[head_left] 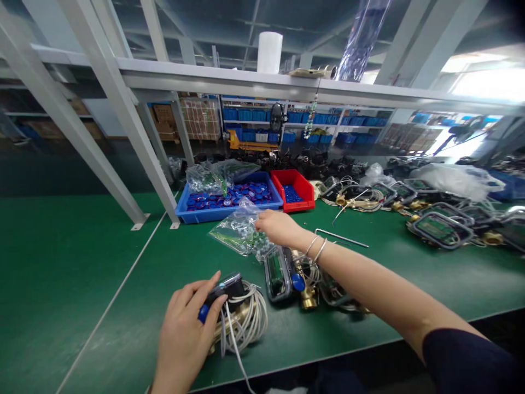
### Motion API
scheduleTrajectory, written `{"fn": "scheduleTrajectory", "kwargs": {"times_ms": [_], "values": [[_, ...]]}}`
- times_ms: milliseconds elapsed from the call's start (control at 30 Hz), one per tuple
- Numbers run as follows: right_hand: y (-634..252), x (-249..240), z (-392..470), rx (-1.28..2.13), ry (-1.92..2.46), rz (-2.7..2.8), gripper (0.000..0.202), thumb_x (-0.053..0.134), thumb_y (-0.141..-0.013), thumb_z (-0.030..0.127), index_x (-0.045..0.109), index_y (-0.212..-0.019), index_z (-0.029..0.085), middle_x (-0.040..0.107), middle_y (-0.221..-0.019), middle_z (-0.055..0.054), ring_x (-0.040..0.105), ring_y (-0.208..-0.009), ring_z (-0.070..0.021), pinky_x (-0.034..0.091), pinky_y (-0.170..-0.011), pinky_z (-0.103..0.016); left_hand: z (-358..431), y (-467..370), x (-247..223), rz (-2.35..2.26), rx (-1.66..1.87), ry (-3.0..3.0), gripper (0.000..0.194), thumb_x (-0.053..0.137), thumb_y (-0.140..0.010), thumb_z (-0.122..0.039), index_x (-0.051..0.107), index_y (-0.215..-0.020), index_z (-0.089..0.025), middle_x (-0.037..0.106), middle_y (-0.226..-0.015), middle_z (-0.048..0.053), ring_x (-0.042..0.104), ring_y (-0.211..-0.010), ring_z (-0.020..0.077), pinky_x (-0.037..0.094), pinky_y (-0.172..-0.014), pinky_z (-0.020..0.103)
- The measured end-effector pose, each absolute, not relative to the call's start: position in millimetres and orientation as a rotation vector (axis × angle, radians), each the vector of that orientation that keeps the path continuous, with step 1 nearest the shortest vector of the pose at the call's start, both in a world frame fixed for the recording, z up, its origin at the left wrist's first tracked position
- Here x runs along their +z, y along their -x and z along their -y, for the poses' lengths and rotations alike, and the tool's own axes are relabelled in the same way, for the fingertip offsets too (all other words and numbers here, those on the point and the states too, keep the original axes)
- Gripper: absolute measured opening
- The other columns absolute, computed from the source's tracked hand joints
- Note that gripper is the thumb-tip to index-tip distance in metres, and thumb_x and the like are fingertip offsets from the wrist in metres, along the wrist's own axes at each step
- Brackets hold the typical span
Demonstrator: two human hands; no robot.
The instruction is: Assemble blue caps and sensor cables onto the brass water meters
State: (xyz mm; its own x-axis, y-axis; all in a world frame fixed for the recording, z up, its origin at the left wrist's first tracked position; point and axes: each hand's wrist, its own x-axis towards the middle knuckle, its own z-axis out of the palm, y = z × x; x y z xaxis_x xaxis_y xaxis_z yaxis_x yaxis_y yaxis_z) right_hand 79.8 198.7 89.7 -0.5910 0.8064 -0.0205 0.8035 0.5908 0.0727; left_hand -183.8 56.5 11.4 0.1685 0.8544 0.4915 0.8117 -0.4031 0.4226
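My left hand is wrapped round a brass meter with a dark housing and a coil of white cable, near the front edge of the green table. My right hand reaches to a clear plastic bag of small pale parts, its fingers closed at the bag's right side; what they pinch is hidden. Just below that hand lies an open grey meter box with a green circuit board, beside a brass fitting with a blue cap.
Behind the bag are a blue tray of blue and red discs and a red bin of small blue parts. A hex key lies to the right. More meters fill the right side. A metal post stands at the left.
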Motion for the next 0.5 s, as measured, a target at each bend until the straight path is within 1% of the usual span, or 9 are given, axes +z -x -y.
{"fn": "scheduleTrajectory", "kwargs": {"times_ms": [67,133,200,267,400,500], "values": [[-96,83,-221,0.052,-1.444,-2.649,0.022,0.05,-0.098,0.015,0.072,-0.101,0.016,0.07,-0.103,-0.013,0.064,-0.104,-0.0241,0.048,-0.088,-0.035,-54,186,6,-1.678,1.058,-2.33,0.044,0.059,-0.095,-0.045,0.061,-0.135,-0.027,0.065,-0.112,0.007,0.057,-0.101,0.024,0.046,-0.09,0.038],[-105,71,-234,0.013,-1.465,-2.549,0.017,0.057,-0.098,0.022,0.07,-0.105,0.016,0.07,-0.106,-0.01,0.066,-0.102,-0.023,0.051,-0.089,-0.038,-53,187,2,-1.67,1.062,-2.326,0.042,0.059,-0.096,-0.044,0.061,-0.134,-0.028,0.064,-0.114,0.007,0.056,-0.104,0.0244,0.046,-0.092,0.039],[-108,59,-240,-0.024,-1.478,-2.468,0.025,0.061,-0.097,0.033,0.066,-0.114,0.014,0.068,-0.114,-0.009,0.066,-0.104,-0.0222,0.054,-0.091,-0.042,-52,187,0,-1.665,1.071,-2.32,0.041,0.059,-0.096,-0.042,0.061,-0.134,-0.028,0.064,-0.115,0.007,0.056,-0.105,0.0245,0.045,-0.093,0.04],[-108,48,-241,-0.071,-1.487,-2.413,0.034,0.064,-0.096,0.038,0.063,-0.121,0.014,0.065,-0.121,-0.01,0.065,-0.105,-0.0221,0.056,-0.091,-0.044,-53,186,-1,-1.656,1.074,-2.318,0.041,0.059,-0.096,-0.041,0.06,-0.135,-0.029,0.063,-0.116,0.007,0.056,-0.106,0.0245,0.045,-0.094,0.04],[-110,42,-242,-0.167,-1.51,-2.392,0.034,0.063,-0.096,0.038,0.062,-0.123,0.016,0.064,-0.122,-0.009,0.065,-0.106,-0.0221,0.056,-0.091,-0.044,-55,187,-2,-1.638,1.07,-2.325,0.04,0.059,-0.096,-0.04,0.06,-0.135,-0.029,0.063,-0.117,0.007,0.056,-0.106,0.0244,0.046,-0.094,0.04],[-111,54,-241,-0.191,-1.579,-2.437,0.029,0.064,-0.095,0.035,0.065,-0.116,0.014,0.067,-0.115,-0.01,0.065,-0.105,-0.0237,0.053,-0.091,-0.043,-55,188,-2,-1.639,1.066,-2.325,0.039,0.06,-0.096,-0.04,0.061,-0.133,-0.029,0.064,-0.116,0.006,0.057,-0.106,0.0243,0.047,-0.094,0.04]]}}
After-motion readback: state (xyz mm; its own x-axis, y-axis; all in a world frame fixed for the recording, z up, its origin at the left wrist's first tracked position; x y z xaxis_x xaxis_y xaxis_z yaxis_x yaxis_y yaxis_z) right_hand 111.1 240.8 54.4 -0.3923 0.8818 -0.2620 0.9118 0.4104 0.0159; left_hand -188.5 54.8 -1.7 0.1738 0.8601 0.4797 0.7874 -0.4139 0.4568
